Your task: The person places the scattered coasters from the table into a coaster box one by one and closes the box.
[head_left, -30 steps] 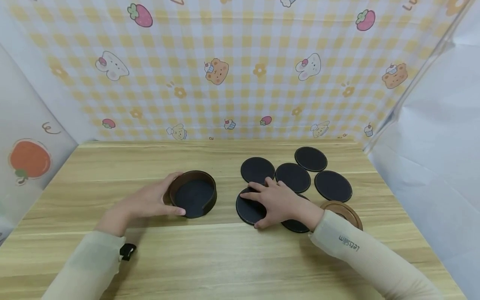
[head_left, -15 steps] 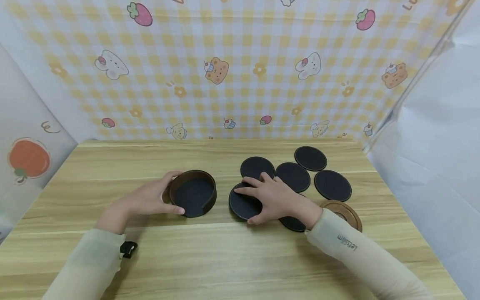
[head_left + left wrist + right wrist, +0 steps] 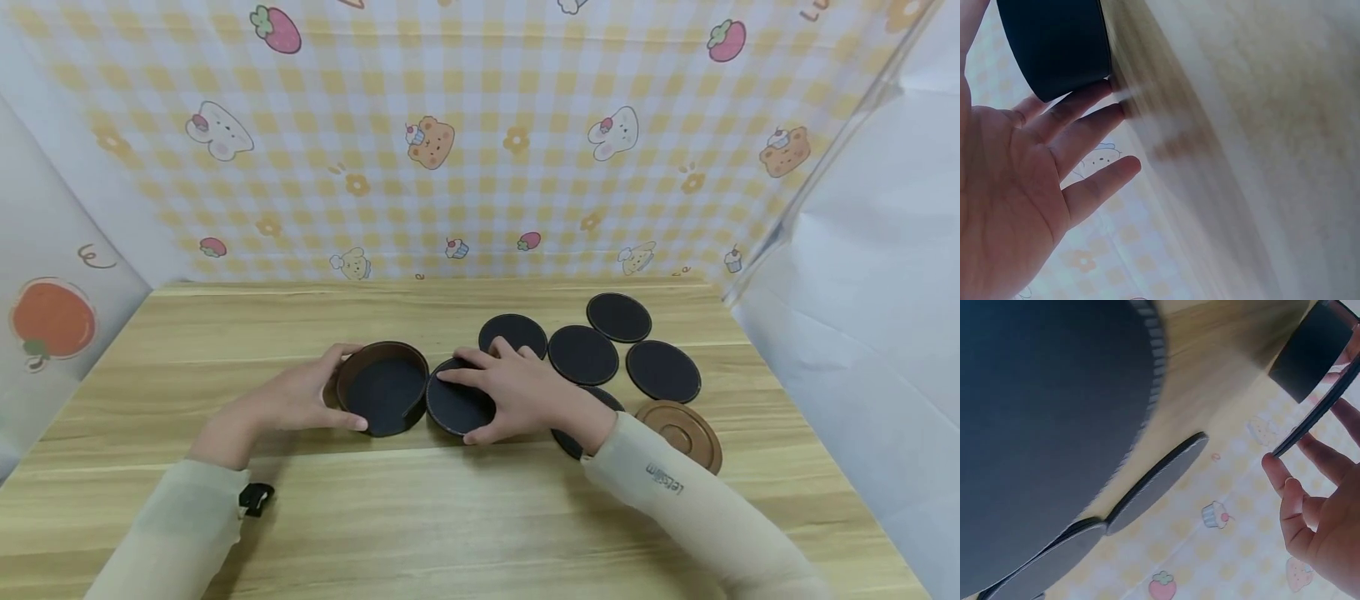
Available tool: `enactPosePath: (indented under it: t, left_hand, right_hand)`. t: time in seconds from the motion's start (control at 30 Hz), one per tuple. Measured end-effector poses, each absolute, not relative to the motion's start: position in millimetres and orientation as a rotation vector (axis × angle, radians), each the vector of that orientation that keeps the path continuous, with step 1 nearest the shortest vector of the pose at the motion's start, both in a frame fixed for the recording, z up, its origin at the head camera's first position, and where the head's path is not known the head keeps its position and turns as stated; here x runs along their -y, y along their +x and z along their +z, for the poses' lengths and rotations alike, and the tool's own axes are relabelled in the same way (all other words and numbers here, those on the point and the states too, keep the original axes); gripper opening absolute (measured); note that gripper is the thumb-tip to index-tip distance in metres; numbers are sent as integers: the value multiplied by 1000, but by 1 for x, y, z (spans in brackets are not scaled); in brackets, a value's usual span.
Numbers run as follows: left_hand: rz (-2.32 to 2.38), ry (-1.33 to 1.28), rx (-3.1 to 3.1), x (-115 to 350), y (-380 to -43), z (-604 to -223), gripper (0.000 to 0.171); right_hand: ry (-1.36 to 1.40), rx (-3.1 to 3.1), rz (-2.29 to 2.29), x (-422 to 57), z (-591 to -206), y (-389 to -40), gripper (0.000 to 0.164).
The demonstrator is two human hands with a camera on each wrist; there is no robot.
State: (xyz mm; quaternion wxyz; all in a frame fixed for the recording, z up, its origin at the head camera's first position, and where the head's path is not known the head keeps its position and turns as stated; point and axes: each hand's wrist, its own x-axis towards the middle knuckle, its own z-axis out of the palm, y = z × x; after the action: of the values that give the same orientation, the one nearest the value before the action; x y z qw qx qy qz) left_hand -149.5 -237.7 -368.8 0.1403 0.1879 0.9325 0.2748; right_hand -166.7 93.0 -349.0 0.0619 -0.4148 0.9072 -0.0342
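My left hand spans the left side of a round, low-walled black coaster holder with a brown inner wall and a gap at its front. Its thumb lies at the front and its fingers reach behind; the left wrist view shows fingertips at the holder's dark wall. My right hand pinches a round black coaster by its edges, thumb at the front and fingers at the back. That coaster is tilted, raised off the table in the right wrist view, its left edge right beside the holder.
Several more black coasters lie flat at the right, among them a back one, a middle one and one partly under my right wrist. A brown ridged disc lies near my right sleeve. A checked cloth hangs behind the table.
My right hand has picked up the front-left coaster and carried it left to the holder. The brown disc now shows more fully. My left hand and the holder have stayed put.
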Motion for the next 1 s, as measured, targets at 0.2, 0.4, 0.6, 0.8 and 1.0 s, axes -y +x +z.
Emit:
enactPosePath:
  t: [0.2, 0.4, 0.6, 0.8, 1.0]
  left_hand:
    - [744, 523, -2697, 237, -153, -368, 108]
    - [753, 503, -2682, 237, -153, -367, 107]
    - [763, 523, -2683, 237, -154, -366, 107]
    - [792, 557, -2686, 238, -155, -368, 106]
    - [815, 570, -2686, 239, -155, -367, 104]
  right_hand:
    - [-1274, -2762, -93, -75, -342, -169, 81]
    - [-1310, -2775, -63, -57, -339, -172, 82]
    - [-1323, -2748, -66, -40, -338, -177, 82]
    - [-1318, -2714, -108, -21, -338, -182, 81]
    - [-1319, -2696, -94, -8, -341, -185, 83]
